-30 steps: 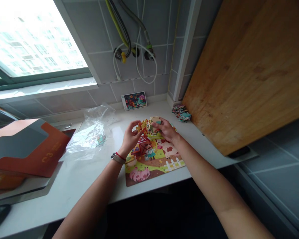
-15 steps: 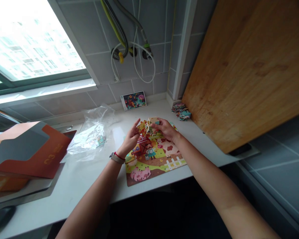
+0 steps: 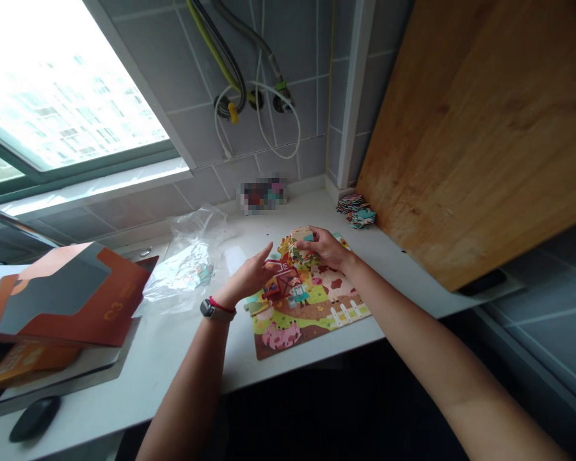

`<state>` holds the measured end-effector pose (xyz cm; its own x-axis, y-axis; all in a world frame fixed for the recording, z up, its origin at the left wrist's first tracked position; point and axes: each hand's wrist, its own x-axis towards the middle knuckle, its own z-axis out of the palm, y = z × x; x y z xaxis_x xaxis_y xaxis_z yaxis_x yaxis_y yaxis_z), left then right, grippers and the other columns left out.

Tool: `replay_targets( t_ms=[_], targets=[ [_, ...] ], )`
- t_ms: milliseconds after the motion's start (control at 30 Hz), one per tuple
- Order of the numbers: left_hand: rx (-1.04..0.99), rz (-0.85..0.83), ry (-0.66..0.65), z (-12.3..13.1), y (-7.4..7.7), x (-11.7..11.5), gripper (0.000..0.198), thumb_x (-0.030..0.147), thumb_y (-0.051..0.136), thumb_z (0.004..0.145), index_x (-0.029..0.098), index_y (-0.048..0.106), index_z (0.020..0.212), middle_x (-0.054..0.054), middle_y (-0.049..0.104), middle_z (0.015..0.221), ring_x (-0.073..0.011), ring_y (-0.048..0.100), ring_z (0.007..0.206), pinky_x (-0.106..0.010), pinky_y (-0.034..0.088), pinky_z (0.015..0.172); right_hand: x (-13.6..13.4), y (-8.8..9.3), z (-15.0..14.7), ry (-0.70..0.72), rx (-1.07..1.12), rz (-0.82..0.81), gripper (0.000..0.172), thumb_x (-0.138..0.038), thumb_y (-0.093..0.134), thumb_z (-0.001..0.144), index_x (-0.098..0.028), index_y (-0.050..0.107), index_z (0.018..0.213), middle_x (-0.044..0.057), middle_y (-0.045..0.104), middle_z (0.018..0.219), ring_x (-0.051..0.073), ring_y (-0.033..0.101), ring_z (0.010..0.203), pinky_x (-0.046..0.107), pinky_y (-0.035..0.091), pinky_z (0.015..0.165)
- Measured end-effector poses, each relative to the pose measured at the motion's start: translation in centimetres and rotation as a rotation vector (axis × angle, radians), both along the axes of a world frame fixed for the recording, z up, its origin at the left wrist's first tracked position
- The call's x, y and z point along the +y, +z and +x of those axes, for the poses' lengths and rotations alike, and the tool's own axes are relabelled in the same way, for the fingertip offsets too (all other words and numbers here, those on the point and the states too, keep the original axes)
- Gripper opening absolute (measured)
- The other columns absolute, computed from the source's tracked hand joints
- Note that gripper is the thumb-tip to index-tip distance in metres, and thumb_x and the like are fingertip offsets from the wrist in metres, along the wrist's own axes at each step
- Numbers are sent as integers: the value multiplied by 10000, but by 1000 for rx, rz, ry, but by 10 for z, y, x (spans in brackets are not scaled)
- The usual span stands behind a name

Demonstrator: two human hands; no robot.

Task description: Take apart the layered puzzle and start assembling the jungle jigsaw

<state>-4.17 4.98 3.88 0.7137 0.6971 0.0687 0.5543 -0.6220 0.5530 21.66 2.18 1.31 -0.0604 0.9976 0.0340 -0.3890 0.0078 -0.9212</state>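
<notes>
The jigsaw puzzle [image 3: 312, 307] lies flat on the white table [image 3: 125, 390], close to its near edge, with its long axis running left to right and tilted slightly up toward the right. The lower farm scene is assembled; the far edge is incomplete. At that far edge a cluster of pieces [image 3: 295, 246] is raised just above the puzzle surface. The right hand [image 3: 327, 248] is clamped on this cluster from its right side, fingers curled around it. The left hand [image 3: 249, 276] is open, fingers extended and apart, palm turned toward the cluster; it sits just left of the cluster, over the upper left corner of the puzzle. Whether its fingertips touch the pieces cannot be told. The right hand is the nearer one, being in contact. A pile of loose pieces [image 3: 358, 211] lies well beyond the right hand, against a leaning wooden board [image 3: 475, 128]. A clear plastic bag [image 3: 187, 266] lies left of the left hand, and an orange box [image 3: 72, 294] farther left.
</notes>
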Motion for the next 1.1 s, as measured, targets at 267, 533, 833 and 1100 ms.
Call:
replay_targets(
  t_ms=[267,533,833,1100],
  targets=[
    [122,82,247,-63,-6,-60,825,327,841,795,273,467,1529,-134,650,1365,-344,641,1232,-517,540,1029,3,2,-1,-69,78,-40,512,-389,979,567,-195,690,942,1,738,830,155,665,656,272,566,595],
    [-11,20,311,-62,-13,-58,698,183,821,755,297,570,1396,-51,663,1129,-226,696,943,-403,609,833,-1,1,-4,-24,-253,96,490,-404,943,629,-163,727,997,23,745,873,159,671,728,260,560,642],
    [-355,-35,319,-12,14,-13,217,401,703,890,201,783,914,-57,750,897,-187,724,762,-303,609,689,2,-11,-3,56,-456,213,816,-389,923,684,-205,627,1423,89,740,1258,256,711,1108,428,539,1063],
    [-734,-227,531,36,-13,42,415,531,733,832,155,776,1001,-88,779,939,-189,728,723,-309,636,616,2,-12,-4,62,-505,303,1022,-377,943,670,-265,462,1565,108,554,1542,293,595,1349,445,426,1192]
  ],
)
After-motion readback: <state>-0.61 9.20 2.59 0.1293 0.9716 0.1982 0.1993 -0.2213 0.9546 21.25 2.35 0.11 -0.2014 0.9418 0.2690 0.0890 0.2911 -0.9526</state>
